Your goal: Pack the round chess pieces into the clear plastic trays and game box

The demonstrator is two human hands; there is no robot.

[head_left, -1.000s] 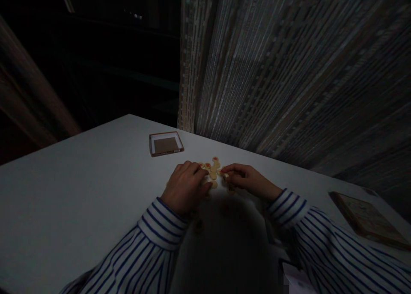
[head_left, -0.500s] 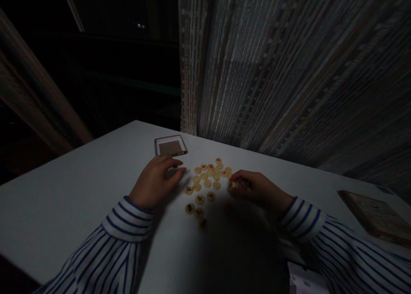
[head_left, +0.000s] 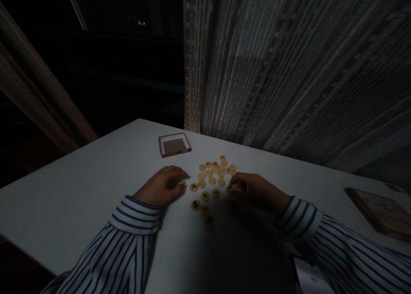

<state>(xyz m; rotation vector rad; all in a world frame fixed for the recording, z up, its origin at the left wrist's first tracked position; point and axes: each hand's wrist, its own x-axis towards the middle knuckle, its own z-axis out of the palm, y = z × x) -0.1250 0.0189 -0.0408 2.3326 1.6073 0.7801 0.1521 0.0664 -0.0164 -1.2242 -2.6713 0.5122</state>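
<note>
Round pale wooden pieces lie in a loose cluster on the white table; a few show red characters, the nearer ones black characters. My left hand is at the cluster's left, thumb and fingers curved round a pale piece near the fingertips. At the right side of the cluster, my right hand has its fingers curled round a piece with a dark mark. Its palm side is in shadow, and whether more pieces are inside cannot be seen.
An open shallow box with a brown base stands behind my left hand. A flat framed box or lid lies at the right. A phone-like device is at the front edge. Curtains hang behind the table.
A pale piece now shows at my left fingertips, where none showed before. My right hand is still beside the cluster with its piece. The whole view has shifted slightly.
</note>
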